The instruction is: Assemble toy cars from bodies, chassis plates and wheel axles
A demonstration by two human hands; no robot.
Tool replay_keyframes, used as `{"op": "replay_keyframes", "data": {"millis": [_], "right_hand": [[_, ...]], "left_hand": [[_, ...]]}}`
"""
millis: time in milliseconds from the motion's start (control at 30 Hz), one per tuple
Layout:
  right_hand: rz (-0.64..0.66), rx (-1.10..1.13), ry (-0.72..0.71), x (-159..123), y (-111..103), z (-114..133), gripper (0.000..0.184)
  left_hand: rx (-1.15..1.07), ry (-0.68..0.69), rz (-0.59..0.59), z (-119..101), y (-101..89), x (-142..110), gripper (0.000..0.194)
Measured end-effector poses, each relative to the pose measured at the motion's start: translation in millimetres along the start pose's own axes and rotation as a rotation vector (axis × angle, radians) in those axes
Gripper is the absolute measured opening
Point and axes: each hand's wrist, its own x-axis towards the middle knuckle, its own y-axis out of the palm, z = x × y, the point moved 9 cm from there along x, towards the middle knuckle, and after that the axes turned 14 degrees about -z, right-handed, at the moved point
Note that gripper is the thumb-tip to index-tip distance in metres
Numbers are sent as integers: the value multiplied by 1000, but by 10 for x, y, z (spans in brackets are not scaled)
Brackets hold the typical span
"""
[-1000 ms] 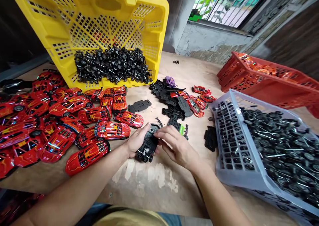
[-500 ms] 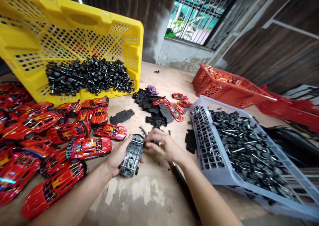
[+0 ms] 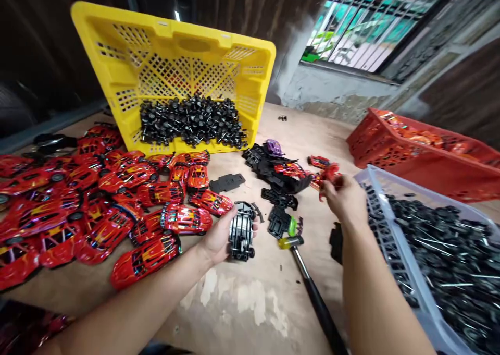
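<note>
My left hand is wrapped around a toy car chassis, its underside up and a small wheel showing at the lower right. Over to the right, my right hand pinches a small red toy car part, much of it covered by the fingers. Between my hands lie a black chassis piece and a bright green part. A hammer with a yellow-tipped head and black handle rests below them. Finished-looking red toy cars crowd the table left of my left hand.
A tilted yellow crate holds many small wheels on axles. On the right stand a translucent basket of wheels and axles and a red crate of red car parts. Black plates and a purple car body lie mid-table.
My right hand has left the chassis and moved right and away from me, where it now grips a red part. The left hand keeps the chassis. The camera view has swung left.
</note>
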Motion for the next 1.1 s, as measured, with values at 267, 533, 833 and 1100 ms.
{"op": "replay_keyframes", "data": {"millis": [267,533,833,1100], "right_hand": [[510,582,275,-2065,-7,291,39],[446,-48,-673,-2005,-389,716,34],[397,373,-369,-1887,-142,754,57],[412,673,10,-2441,272,839,57]], "left_hand": [[89,237,-131,-173,-175,77,45],[220,408,-146,-214,-173,16,57],[384,548,-144,-250,-154,-92,66],[600,950,-98,-368,2,-421,48]]}}
